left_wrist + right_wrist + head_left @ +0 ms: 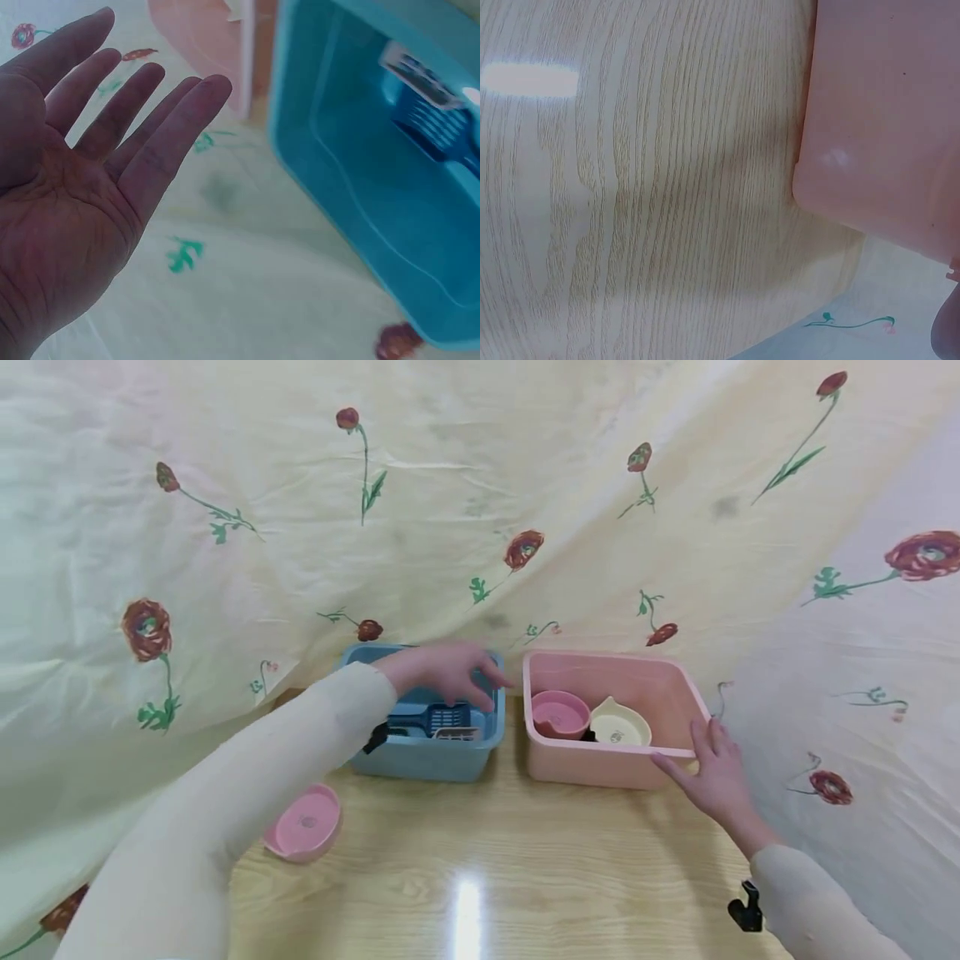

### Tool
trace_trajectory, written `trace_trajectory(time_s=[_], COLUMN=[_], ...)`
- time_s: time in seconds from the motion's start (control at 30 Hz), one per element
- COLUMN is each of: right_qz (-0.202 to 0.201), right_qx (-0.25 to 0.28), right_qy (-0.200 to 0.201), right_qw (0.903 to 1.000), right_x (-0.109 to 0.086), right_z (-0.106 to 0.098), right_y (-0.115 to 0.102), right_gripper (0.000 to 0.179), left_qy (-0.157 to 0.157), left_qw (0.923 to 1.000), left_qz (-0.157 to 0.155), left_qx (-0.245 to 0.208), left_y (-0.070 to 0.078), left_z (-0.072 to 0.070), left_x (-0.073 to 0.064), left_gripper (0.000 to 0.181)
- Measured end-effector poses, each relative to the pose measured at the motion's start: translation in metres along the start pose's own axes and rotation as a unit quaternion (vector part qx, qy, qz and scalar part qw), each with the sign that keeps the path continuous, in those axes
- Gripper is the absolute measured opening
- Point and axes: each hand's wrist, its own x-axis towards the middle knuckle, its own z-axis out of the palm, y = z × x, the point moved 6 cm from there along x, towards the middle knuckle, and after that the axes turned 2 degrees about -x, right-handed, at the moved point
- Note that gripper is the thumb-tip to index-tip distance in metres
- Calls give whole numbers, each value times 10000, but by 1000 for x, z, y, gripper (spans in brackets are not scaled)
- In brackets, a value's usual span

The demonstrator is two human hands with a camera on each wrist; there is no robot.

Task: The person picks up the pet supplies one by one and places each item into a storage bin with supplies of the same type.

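Observation:
My left hand (450, 672) hovers over the blue bin (423, 764), its fingers spread and holding nothing. In the left wrist view its palm and extended fingers (150, 142) show beside that bin's wall. Inside the bin lie a dark blue slotted scoop (448, 717) and a small pale-edged item (456, 734) whose kind I cannot tell. My right hand (712, 774) rests at the near right corner of the pink bin (592, 767), thumb and fingers apart along the rim. A pink bowl (561, 713) and a cream bowl with a pointed lip (621, 724) sit in the pink bin.
A pink dish with a pointed lip (306, 822) lies on the wooden table (555, 868) at left, partly behind my left sleeve. Flowered cloth (442, 502) hangs directly behind both bins and along the sides. A narrow gap separates the bins.

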Motion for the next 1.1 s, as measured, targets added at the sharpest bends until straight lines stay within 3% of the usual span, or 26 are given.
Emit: trace_trajectory(time_s=[0.23, 0.47, 0.6, 0.87, 1.1], right_qz=[-37, -119, -137, -189, -217], right_qx=[-84, -107, -100, -67, -16], right_qy=[-11, 14, 18, 34, 94], right_qw=[10000, 9999, 9999, 9998, 9997], right_x=[0, 1, 2, 1, 0], right_z=[0, 1, 3, 4, 3], right_y=[4, 4, 5, 4, 2], right_gripper=[103, 103, 104, 104, 104], left_qy=[34, 6, -109, -266, -458], left_qw=[9993, 9981, 9955, 9875, 9728], left_qz=[-380, -620, -928, -1494, -2150], left_qx=[-26, 1, -129, -420, -731], left_y=[-41, -71, -86, -111, -145], left_z=[10, 16, 19, 33, 46], left_x=[-49, -90, -112, -151, -170], left_gripper=[55, 53, 51, 54, 58])
